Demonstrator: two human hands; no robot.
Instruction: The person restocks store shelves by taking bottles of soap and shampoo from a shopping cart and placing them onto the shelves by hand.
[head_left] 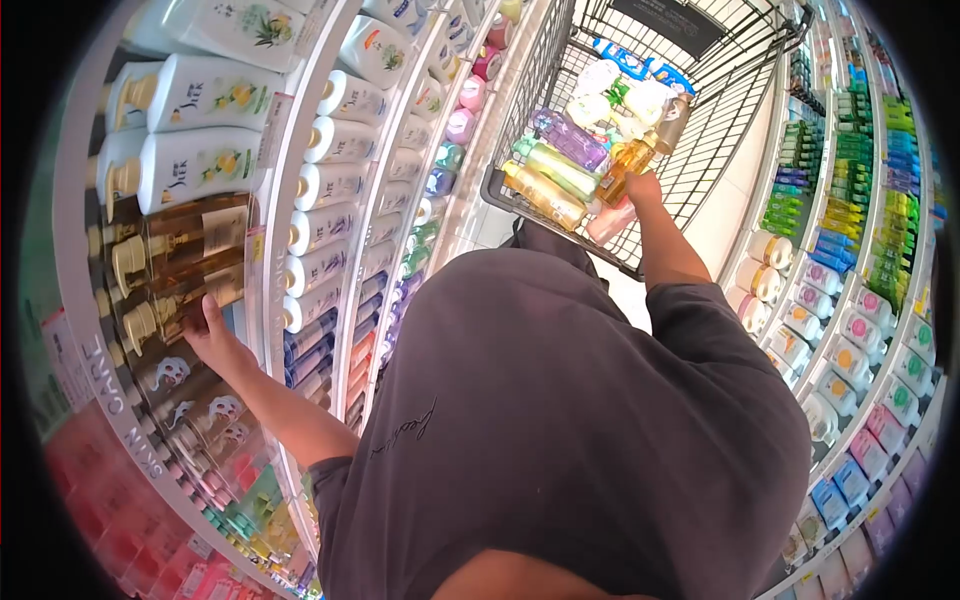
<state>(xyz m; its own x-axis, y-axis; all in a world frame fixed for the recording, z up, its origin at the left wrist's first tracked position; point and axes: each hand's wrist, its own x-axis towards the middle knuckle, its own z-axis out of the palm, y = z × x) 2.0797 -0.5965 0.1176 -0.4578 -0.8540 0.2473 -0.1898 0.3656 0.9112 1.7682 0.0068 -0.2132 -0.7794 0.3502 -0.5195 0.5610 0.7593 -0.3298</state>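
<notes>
On the left shelf, my left hand (217, 342) reaches in at a row of amber pump bottles (205, 258) with pale gold pump heads. Its thumb stands apart from the fingers, against the nearest bottle; the fingertips are partly hidden. My right hand (643, 187) is inside the shopping cart (497, 190), closed around an amber bottle (628, 160). Beside that bottle lie a purple bottle (568, 138), a pale green bottle (556, 167), a golden yellow bottle (545, 194) and a pink item (610, 222). White packs (597, 80) and blue packs (628, 60) lie farther in.
White pump bottles (205, 165) stand above the amber row. Several more shelf rows of white bottles (330, 185) run along the left. On the right, shelves hold green bottles (855, 130), white jars (768, 250) and pouches (850, 480). A "SKIN CARE" shelf edge (125, 410) borders the left.
</notes>
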